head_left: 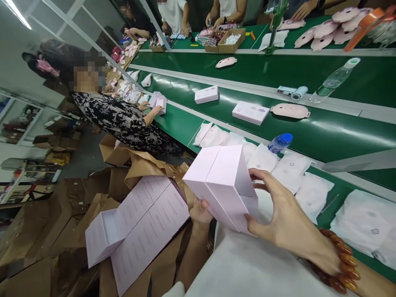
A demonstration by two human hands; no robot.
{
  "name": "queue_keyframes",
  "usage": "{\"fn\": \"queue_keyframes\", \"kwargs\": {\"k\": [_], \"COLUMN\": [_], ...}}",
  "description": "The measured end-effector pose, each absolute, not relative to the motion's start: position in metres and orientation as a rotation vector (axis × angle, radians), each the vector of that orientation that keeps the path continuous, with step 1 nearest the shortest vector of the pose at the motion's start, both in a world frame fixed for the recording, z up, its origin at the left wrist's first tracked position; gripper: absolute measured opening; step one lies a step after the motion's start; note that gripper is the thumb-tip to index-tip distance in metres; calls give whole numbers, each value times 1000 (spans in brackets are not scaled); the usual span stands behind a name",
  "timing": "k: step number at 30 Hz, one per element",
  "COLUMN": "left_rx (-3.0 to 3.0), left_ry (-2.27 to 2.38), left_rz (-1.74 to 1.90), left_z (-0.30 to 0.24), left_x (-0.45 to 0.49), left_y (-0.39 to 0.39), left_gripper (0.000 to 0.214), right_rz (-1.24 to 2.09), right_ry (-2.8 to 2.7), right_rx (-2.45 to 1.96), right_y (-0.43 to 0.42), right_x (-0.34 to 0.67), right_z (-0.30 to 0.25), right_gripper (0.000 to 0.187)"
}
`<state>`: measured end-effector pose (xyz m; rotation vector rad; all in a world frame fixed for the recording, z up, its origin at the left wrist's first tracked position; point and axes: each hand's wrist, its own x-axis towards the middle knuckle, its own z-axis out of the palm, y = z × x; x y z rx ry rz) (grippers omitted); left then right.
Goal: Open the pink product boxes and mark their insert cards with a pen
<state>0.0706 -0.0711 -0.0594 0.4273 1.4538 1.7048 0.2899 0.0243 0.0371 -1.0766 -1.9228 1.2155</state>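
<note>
Both your hands are closed on the box, neither released. Your right hand [287, 218] is spread wide, its thumb pressing the near edge and its fingers [261, 175] wrapping over the far side, with an amber bead bracelet [340, 260] at the wrist. Your left hand [200, 211] cups the lower edge from beneath, fingers curled against the card.

The pale pink box [221, 185] is in the air, held clear of every surface, a centre seam across its face and one end seemingly open, though the angle makes that hard to confirm. The step in hand looks like handling this box, and the hold calls for steady control of that end.

Beyond the box, white pouches [291, 169] lie on a green conveyor belt [349, 86], with a blue-capped water bottle [280, 143] among them. Left of the box, flat printed pink card sheets [151, 222] rest on brown kraft paper [145, 165] — a second open box [103, 239] lies at their edge.
</note>
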Motion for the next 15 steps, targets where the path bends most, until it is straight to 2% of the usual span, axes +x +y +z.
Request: {"fn": "queue_keyframes", "kwargs": {"k": [3,4,5,7,8,10,12,15], "left_rx": [403,391,374,338,324,330,381,401], "left_ry": [1374,1354,1338,1298,1262,1187,1164,1187], "left_rz": [1855,1906,1951,1985,1965,1910,1896,1976], "left_z": [-42,-37,-33,-30,-30,-32,-33,-30], "left_x": [55,48,42,34,32,34,41,51], "left_y": [-54,-47,-40,-28,-22,-14,-7,3], "left_gripper": [72,67,65,67,71,77,76,68], "right_rz": [1184,1251,1400,1933,2202,2506,2541,2471], "right_ry": [-1835,-1761,-1671,-1485,-1380,-1195,-1079,-1022], "right_rx": [-1142,-1136,-1104,-924,-808,-684,-731,-967], "right_y": [40,48,55,67,70,68,60,42], "right_x": [315,323,331,338,337,330,322,318], "right_z": [38,37,36,34,32,30,29,37], "right_gripper": [83,80,69,42,39,41,48,85]}}
